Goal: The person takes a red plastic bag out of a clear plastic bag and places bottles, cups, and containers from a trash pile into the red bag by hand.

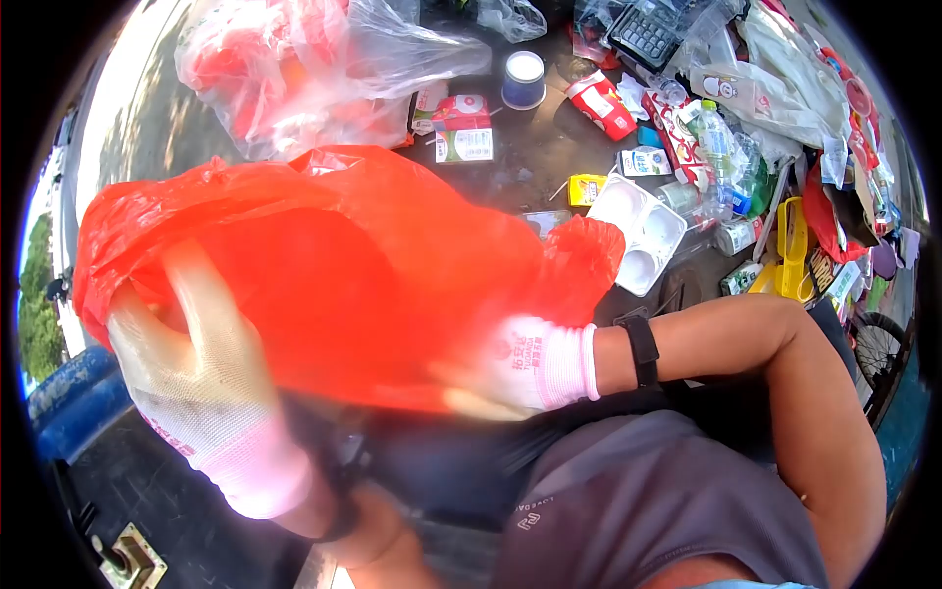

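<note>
A red plastic bag is stretched between my two gloved hands in front of my body. My left hand is at its left end, fingers hooked into the rim and their tips covered by the plastic. At the lower right edge, my right hand grips the same bag; its fingers are blurred and partly covered by it. Both gloves are white with pinkish cuffs and pale coated fingers. Just beyond the bag's right end lies a white compartment tray.
Behind are a clear bag with red contents, a lidded cup, a red paper cup and a yellow packet. Mixed waste with plastic bottles and a yellow plastic piece piles up at right. A blue rail runs left.
</note>
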{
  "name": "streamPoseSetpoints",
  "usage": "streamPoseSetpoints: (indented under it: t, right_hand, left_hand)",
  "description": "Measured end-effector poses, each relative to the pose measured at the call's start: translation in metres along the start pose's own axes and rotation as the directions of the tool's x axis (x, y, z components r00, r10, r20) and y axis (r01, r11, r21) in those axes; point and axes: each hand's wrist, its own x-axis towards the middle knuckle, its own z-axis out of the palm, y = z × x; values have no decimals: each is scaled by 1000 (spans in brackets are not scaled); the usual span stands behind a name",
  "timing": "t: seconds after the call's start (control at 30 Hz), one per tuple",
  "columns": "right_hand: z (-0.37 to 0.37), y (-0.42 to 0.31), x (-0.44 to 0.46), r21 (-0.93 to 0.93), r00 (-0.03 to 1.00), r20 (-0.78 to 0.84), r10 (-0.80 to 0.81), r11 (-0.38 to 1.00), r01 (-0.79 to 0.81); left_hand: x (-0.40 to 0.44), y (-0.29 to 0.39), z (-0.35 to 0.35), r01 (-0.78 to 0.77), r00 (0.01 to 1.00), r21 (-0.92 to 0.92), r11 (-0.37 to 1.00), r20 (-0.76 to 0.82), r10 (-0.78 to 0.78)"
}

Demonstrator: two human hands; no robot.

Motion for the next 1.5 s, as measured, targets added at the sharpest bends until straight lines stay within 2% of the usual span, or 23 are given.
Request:
streamPoseSetpoints:
  t: [0.1, 0.13, 0.3, 0.37, 0.43, 0.47, 0.5, 0.57, 0.73, 0.83, 0.9, 0.93, 0.97, 1.0, 1.03, 1.07, 1.1, 1.13, 1.2, 1.3, 1.37, 1.47, 1.5]
  right_hand:
    - [-7, 2, -13, -312, 949, -183, -256, 931, 191]
    - [-10, 12, -16, -419, 874, -238, -423, 857, 301]
    - [-89, 54, -72, -397, 727, -324, -606, 784, 477]
    - [-123, 71, -105, -503, 745, -260, -615, 744, 439]
    - [-148, 85, -135, -570, 856, -277, -437, 791, 220]
    - [-146, 99, -151, -471, 879, -426, -214, 882, -14]
    - [-134, 119, -163, -337, 838, -545, 26, 908, -248]
    - [-106, 165, -176, -84, 683, -558, 471, 787, -611]
    - [-43, 244, -208, -74, 591, -196, 783, 589, -805]
    - [-61, 245, -195, -9, 577, -181, 797, 585, -811]
    - [-101, 219, -175, 167, 450, -274, 850, 503, -848]
    - [-125, 213, -169, 168, 464, -355, 811, 544, -822]
    - [-141, 226, -176, 193, 531, -495, 688, 683, -704]
    - [-174, 203, -167, -14, 532, -685, 498, 721, -693]
    - [-201, 186, -162, 25, 493, -759, 426, 775, -631]
    - [-223, 159, -153, -145, 458, -866, 198, 779, -610]
    - [-238, 143, -150, -235, 416, -909, 26, 793, -562]
    - [-249, 113, -147, -412, 453, -879, -151, 719, -559]
    - [-249, 54, -130, -668, 573, -709, -411, 652, -358]
    - [-207, 19, -108, -726, 779, -510, -364, 668, -164]
    - [-181, 30, -100, -729, 877, -411, -249, 668, -152]
    - [-159, 67, -76, -659, 927, -376, 11, 700, -275]
    - [-153, 71, -66, -655, 922, -386, -20, 710, -258]
  left_hand:
    - [10, 15, 10, -39, 999, -58, 998, 29, 41]
    - [15, 22, 18, -20, 1000, -177, 984, 16, 24]
    - [17, 35, 60, -179, 983, -174, 968, 0, 182]
    - [18, 38, 82, -238, 971, -136, 962, -44, 234]
    - [18, 29, 103, -257, 967, -157, 954, -43, 253]
    - [20, 23, 113, -292, 956, -148, 945, -49, 288]
    - [21, 19, 122, -329, 944, -140, 934, -56, 325]
    - [22, 18, 128, -323, 946, -175, 930, -20, 324]
    - [23, 26, 123, -241, 967, -162, 957, 42, 251]
    - [20, 25, 120, -218, 976, -181, 959, -15, 218]
    - [18, 21, 122, -337, 941, -38, 941, 27, 338]
    - [18, 19, 121, -394, 919, 37, 919, 56, 391]
    - [18, 34, 117, -248, 967, -112, 962, 34, 253]
    - [18, 39, 118, -261, 964, -115, 959, 30, 266]
    - [18, 42, 118, -272, 960, -120, 955, 25, 277]
    - [17, 49, 115, -225, 972, -122, 967, 43, 232]
    - [16, 53, 113, -193, 977, -114, 975, 70, 201]
    - [15, 56, 112, -159, 981, -105, 982, 99, 169]
    - [16, 58, 116, -107, 986, -100, 989, 117, 119]
    - [17, 54, 103, -157, 969, -155, 975, 167, 183]
    - [17, 48, 102, -192, 976, -100, 976, 85, 201]
    - [15, 38, 98, -223, 973, -19, 975, 54, 224]
    - [14, 36, 96, -209, 976, 0, 978, 61, 209]
